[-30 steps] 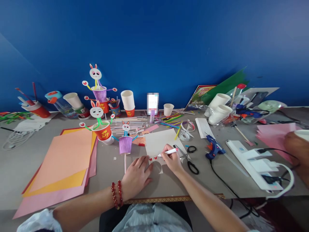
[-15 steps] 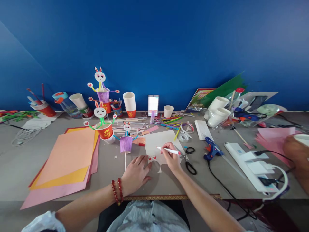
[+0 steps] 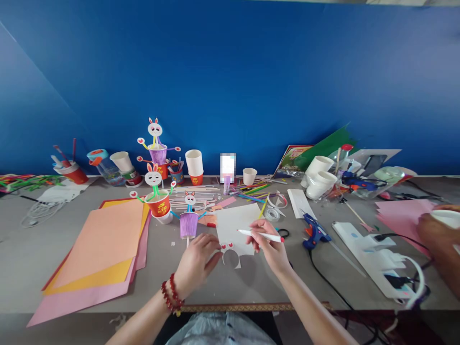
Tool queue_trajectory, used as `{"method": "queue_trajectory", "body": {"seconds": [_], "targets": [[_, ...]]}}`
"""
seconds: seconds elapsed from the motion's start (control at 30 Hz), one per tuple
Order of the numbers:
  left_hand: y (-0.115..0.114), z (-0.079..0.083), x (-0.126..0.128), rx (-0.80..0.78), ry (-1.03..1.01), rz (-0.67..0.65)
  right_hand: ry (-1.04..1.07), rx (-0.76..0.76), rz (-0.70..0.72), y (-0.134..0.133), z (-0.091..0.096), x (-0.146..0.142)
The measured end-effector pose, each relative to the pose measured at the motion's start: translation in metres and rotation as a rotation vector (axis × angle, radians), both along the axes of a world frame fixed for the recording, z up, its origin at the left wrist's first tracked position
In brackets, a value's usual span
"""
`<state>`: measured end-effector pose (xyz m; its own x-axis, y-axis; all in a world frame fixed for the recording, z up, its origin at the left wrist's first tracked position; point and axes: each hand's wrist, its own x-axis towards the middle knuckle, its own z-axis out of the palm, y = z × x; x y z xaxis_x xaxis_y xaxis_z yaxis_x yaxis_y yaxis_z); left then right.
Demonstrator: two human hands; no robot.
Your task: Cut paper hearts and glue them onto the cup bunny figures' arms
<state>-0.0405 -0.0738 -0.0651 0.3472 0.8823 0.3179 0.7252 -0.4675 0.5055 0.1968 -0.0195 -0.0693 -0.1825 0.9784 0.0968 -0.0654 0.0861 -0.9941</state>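
Observation:
My right hand grips a white marker with a red end, its tip pointing left above a sheet of white paper. The sheet has a round cut-out at its lower edge. Two small white circles with red hearts lie near that cut-out. Beside them rests my left hand, fingers bent and thumb apart, fingertips close to the paper's left edge. Whether they touch it I cannot tell. Black-handled scissors are mostly hidden behind my right hand. A purple cup figure with a rabbit head stands just beyond my left hand.
Coloured paper sheets lie at left. More rabbit cup figures stand behind. On the right are a blue glue gun, a white power strip with cables, and another person's hand by a white cup.
My right hand has shifted right and tilted the marker's tip further from the hearts. My left hand has drawn its fingers in slightly. The view has tipped upward.

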Motion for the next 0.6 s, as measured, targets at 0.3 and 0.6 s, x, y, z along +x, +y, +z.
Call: {"method": "queue_trajectory", "body": {"seconds": [0.3,0.6], "targets": [[0.070,0.007,-0.011,0.081,0.526,0.083,0.035,-0.035,-0.084,-0.001,-0.023,-0.016],[0.086,-0.011,0.006,0.105,0.432,0.024,0.083,-0.038,-0.104,-0.008,-0.022,-0.023]]}}
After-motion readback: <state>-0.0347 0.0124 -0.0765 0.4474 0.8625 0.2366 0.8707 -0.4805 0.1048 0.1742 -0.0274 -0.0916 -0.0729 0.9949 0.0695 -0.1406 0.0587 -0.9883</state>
